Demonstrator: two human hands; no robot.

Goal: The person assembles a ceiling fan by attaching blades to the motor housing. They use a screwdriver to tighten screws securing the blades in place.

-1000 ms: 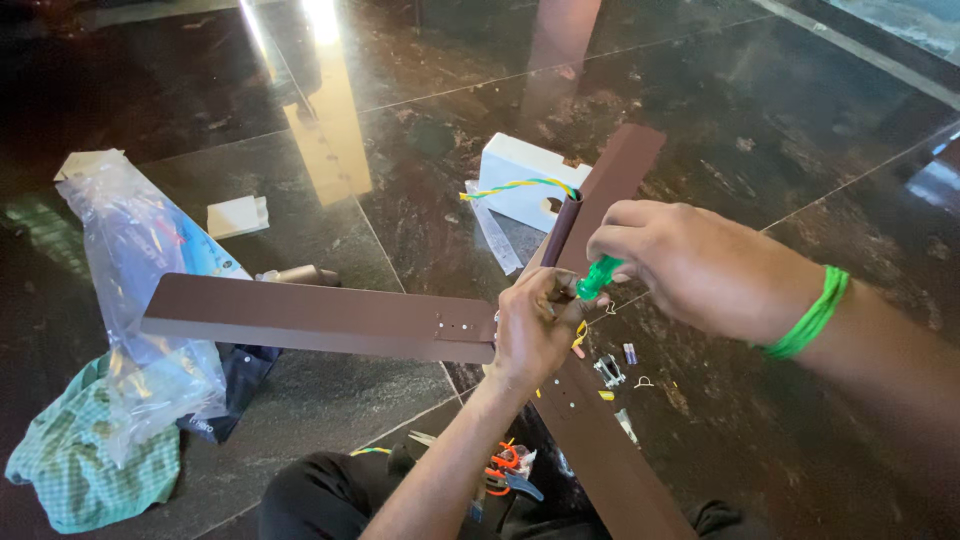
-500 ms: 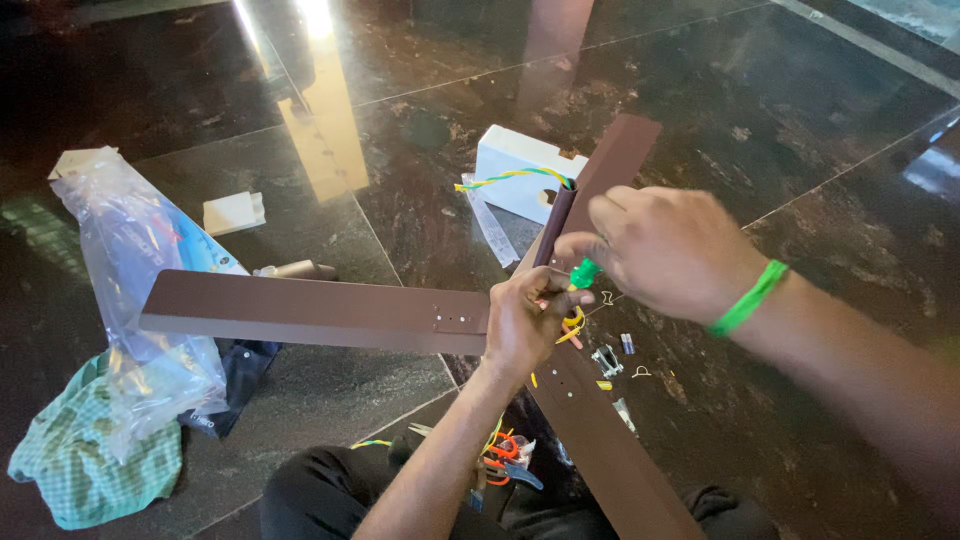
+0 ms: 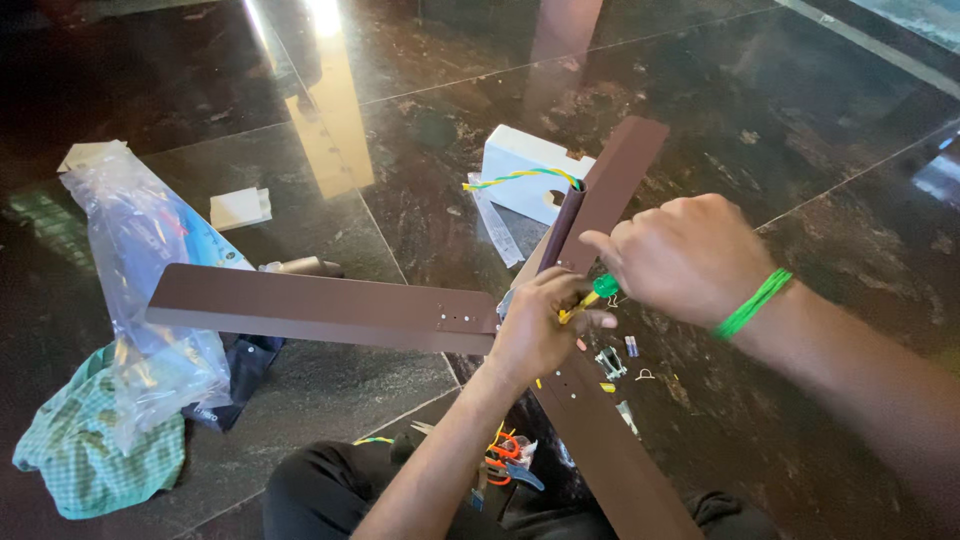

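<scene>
Head view, left to right: a clear plastic bag (image 3: 150, 290) with packaging inside lies on the floor (image 3: 800, 130) over a green checked cloth (image 3: 90, 465). Brown fan blades (image 3: 320, 308) meet at the hub, where the left hand (image 3: 535, 330) steadies the joint. The right hand (image 3: 690, 258) closes its grip on a green-handled screwdriver (image 3: 600, 290), tip down there.

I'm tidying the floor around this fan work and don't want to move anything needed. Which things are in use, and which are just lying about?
In use:
left hand at the hub
right hand on the green-handled screwdriver
brown fan blades
small screws and clips

Lying about:
clear plastic bag
green checked cloth
white box
folded paper
</scene>
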